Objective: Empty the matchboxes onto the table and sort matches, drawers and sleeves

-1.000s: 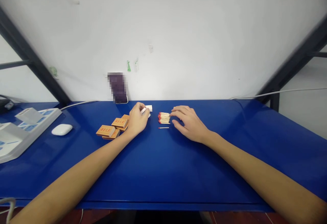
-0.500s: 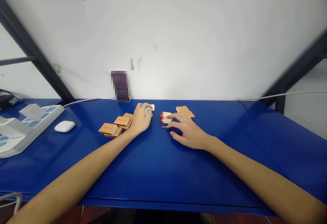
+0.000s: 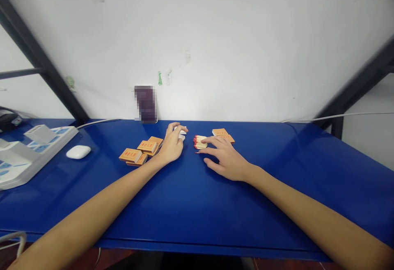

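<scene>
Left hand: the left hand (image 3: 172,143) is over the white pieces (image 3: 184,129), fingers bent and reaching past them; whether it grips one I cannot tell.
Right hand: the right hand (image 3: 226,158) is spread fairly wide, palm down, thumb apart from the fingers, with fingertips at the matches.
Matches: a pile of matches (image 3: 200,142) lies on the desk (image 3: 184,204) between the hands, red heads toward the left.
Loose match: a single match (image 3: 197,152) lies just nearer than the pile, mostly hidden by a right-hand finger.
Orange matchboxes, left: four matchboxes (image 3: 130,155) lie overlapping beside the left wrist.
Orange matchboxes, right: a pair of boxes (image 3: 219,132) lies beyond the right hand, one partly covered by it.
Far left: a smooth white case (image 3: 78,152) sits near the power strip (image 3: 66,136).
Wall: a dark, pixelated slab (image 3: 146,104) stands upright against the white wall (image 3: 230,56).
</scene>
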A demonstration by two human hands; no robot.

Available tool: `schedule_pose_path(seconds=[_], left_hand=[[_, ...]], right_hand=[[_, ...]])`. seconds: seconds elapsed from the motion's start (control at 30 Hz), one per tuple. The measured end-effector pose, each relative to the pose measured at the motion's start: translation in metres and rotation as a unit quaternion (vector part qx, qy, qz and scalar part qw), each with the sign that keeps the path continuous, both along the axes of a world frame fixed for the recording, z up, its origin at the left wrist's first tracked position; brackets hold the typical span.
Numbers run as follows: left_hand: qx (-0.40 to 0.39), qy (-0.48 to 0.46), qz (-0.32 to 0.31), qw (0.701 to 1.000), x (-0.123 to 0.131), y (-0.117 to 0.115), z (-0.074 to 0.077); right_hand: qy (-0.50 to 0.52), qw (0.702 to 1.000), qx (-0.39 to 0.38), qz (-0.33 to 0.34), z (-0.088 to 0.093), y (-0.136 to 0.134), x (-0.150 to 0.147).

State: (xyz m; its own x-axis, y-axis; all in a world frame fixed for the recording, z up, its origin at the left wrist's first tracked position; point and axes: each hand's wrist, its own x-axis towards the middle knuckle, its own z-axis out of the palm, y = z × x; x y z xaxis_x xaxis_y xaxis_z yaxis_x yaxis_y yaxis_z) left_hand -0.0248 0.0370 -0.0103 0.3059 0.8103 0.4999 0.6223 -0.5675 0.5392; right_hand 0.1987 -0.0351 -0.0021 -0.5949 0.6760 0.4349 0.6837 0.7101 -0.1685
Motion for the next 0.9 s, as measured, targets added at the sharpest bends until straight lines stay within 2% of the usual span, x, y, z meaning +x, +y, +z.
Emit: schedule_pose_path(seconds=[0.2,0.3,0.5,0.63,0.7,0.8,0.83,0.9], left_hand=[[0.032,0.003,0.02,0.999,0.004,-0.003,0.001],[0.035,0.001,0.008,0.999,0.004,-0.005,0.005],[0.011,-0.067,0.01,0.998,0.005,-0.007,0.012],[0.005,-0.103,-0.046,0.994,0.006,-0.01,0.012],[0.034,-0.084,-0.066,0.994,0.005,-0.012,0.011],[0.104,0.011,-0.103,0.989,-0.002,-0.011,0.015],[0.123,0.054,-0.119,0.984,-0.007,-0.01,0.018],[0.141,0.107,-0.102,0.979,-0.018,-0.009,0.03]], right_hand=[[0.019,1.0,0.011,-0.002,-0.003,0.001,0.001],[0.023,1.0,0.014,0.01,-0.004,0.001,0.0],[0.009,1.0,-0.003,-0.012,-0.004,0.002,0.0],[0.016,1.0,0.0,-0.01,-0.004,0.002,0.0],[0.022,1.0,0.005,-0.005,-0.004,0.002,0.0],[0.036,0.999,0.016,0.003,-0.004,0.002,-0.001],[0.04,0.999,0.019,0.005,-0.004,0.001,-0.001],[0.048,0.998,0.024,0.013,-0.004,0.001,-0.001]])
